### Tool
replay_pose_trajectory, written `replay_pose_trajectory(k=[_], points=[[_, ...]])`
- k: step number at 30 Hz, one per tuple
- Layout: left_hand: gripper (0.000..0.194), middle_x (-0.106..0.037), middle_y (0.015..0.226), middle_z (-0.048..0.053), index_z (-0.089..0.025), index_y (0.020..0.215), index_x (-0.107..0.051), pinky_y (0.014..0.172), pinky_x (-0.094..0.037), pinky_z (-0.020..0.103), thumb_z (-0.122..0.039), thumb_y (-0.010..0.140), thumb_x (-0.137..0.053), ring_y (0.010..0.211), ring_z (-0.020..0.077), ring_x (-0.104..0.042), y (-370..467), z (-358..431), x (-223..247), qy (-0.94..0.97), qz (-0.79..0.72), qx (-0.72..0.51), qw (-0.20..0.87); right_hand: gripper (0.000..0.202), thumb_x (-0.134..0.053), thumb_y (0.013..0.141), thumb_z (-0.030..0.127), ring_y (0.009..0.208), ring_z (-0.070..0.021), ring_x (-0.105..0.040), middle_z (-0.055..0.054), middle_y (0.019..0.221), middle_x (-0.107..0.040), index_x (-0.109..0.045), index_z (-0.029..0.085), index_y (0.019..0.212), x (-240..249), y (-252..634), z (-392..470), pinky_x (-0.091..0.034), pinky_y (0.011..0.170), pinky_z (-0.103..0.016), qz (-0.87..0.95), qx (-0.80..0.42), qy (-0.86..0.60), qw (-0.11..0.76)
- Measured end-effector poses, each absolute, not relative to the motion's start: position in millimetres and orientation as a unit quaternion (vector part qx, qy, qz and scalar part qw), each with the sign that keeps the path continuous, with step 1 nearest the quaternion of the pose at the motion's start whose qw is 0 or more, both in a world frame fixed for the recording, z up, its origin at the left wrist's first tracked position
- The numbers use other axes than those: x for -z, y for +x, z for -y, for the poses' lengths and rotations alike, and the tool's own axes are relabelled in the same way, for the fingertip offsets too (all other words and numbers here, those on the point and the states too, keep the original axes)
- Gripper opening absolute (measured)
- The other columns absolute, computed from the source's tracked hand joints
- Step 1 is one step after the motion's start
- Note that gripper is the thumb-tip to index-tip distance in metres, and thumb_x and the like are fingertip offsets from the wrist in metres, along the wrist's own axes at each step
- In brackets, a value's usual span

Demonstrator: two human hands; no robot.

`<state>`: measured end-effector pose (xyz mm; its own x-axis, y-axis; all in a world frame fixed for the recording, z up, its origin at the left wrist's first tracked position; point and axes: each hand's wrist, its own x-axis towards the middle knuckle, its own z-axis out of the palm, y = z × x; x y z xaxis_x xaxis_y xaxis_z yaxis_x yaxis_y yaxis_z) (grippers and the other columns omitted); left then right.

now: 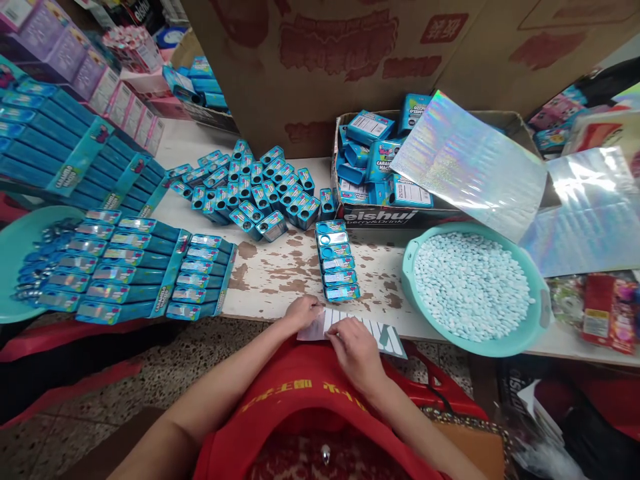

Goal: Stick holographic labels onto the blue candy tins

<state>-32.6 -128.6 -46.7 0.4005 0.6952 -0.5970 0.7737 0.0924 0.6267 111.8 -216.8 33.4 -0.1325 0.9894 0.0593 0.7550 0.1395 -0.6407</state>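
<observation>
A sheet of shiny strip stickers [367, 325] lies over the table's front edge, close to my body. My left hand [304, 315] pinches its left end between thumb and fingers. Over the middle of the sheet is my right hand [357, 350], its thumb and forefinger pressed together at a strip; whether a sticker has come loose between them is hidden. Some backing near the right end shows bare green patches. Just beyond the sheet stands a row of small blue tins [340, 262], most with shiny strips on top and one with a round opening showing.
Right of the row, a turquoise basin [409, 283] holds pale blue candies [470, 287]. Behind sits a carton [425, 218] of blue tins, with holographic sheets [475, 167] leaning on it. Open-holed tins [260, 190] cluster at back; packed tins [133, 270] stand left beside another basin [13, 240].
</observation>
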Motion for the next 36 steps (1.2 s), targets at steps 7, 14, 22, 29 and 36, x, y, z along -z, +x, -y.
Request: replay_pose_trajectory(k=[7, 14, 22, 29, 36], points=[[0.032, -0.068, 0.09, 0.007, -0.019, 0.083, -0.068, 0.083, -0.042, 0.032, -0.04, 0.085, -0.043, 0.091, 0.0223, -0.059, -44, 130, 1, 0.654, -0.535, -0.106, 0.524, 0.014, -0.059, 0.08, 0.032, 0.063, -0.0138, -0.055, 0.001, 0.067, -0.06, -0.056, 0.022, 0.071, -93, 141, 184, -0.044, 0.061, -0.026, 0.522, -0.377, -0.663, 0.383], [0.032, -0.063, 0.078, 0.003, -0.016, 0.092, -0.061, 0.064, -0.046, 0.025, -0.04, 0.07, -0.064, 0.071, 0.0158, -0.059, -34, 119, -40, 0.493, -0.447, -0.203, 0.718, 0.017, -0.063, 0.073, 0.035, 0.062, -0.0128, -0.053, 0.002, 0.066, -0.059, -0.057, 0.02, 0.07, -68, 132, 159, -0.043, 0.062, -0.026, 0.418, -0.463, -0.659, 0.42], [0.019, -0.048, 0.057, -0.006, -0.019, 0.093, -0.053, 0.053, -0.034, 0.021, -0.027, 0.077, -0.05, 0.053, 0.0105, -0.047, -30, 66, -19, 0.583, -0.51, -0.221, 0.593, 0.017, -0.063, 0.07, 0.035, 0.086, -0.0189, -0.051, -0.005, 0.089, -0.049, -0.061, 0.019, 0.07, -15, 119, 110, -0.045, 0.073, -0.031, 0.407, -0.328, -0.731, 0.439], [0.009, -0.046, 0.062, -0.006, -0.021, 0.085, -0.044, 0.058, -0.032, 0.023, -0.016, 0.077, -0.044, 0.059, 0.0123, -0.045, -15, 31, 5, 0.644, -0.537, -0.242, 0.488, 0.009, -0.063, 0.07, 0.026, 0.096, -0.0231, -0.046, -0.007, 0.094, -0.05, -0.059, 0.019, 0.066, 3, 121, 63, -0.036, 0.086, -0.036, 0.447, -0.223, -0.781, 0.374], [0.008, -0.054, 0.076, -0.001, -0.022, 0.092, -0.042, 0.064, -0.037, 0.026, -0.018, 0.085, -0.038, 0.067, 0.0161, -0.053, 9, 43, 21, 0.599, -0.63, -0.237, 0.434, 0.023, -0.062, 0.065, 0.026, 0.082, -0.0202, -0.049, -0.003, 0.087, -0.054, -0.053, 0.021, 0.086, 18, 126, 58, -0.038, 0.075, -0.032, 0.398, -0.236, -0.804, 0.373]])
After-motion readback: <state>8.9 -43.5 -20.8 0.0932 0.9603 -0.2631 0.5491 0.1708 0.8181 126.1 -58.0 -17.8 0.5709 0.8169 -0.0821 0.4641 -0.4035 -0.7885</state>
